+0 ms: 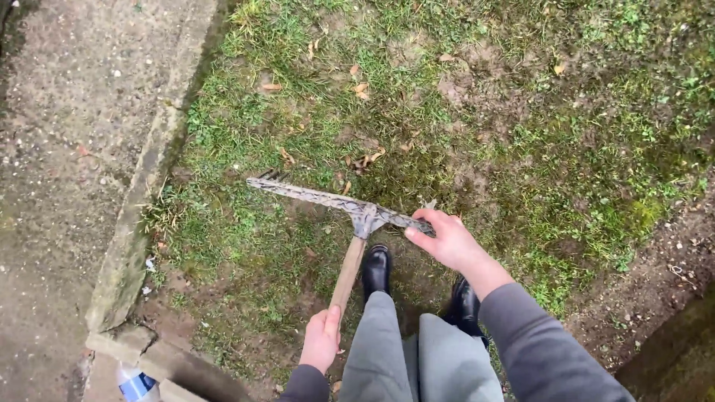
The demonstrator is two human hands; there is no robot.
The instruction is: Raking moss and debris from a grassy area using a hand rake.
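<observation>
Your left hand [322, 340] is clenched round the lower end of the pale wooden handle [347, 274] of a garden rake with a grey metal toothed head [328, 199]; your right hand [445, 240] grasps the right end of that head, fingers [421, 237] curled over the bar; the rake is tilted, head held over the patchy grass [298, 112] just ahead of your black boots [376, 269]. A concrete kerb [141, 193] runs along the left beside a gravel path [59, 149]; dry brown leaves [363, 159] lie scattered on the grass; a clear plastic bottle with a blue label [134, 383] sits at the bottom left corner.
</observation>
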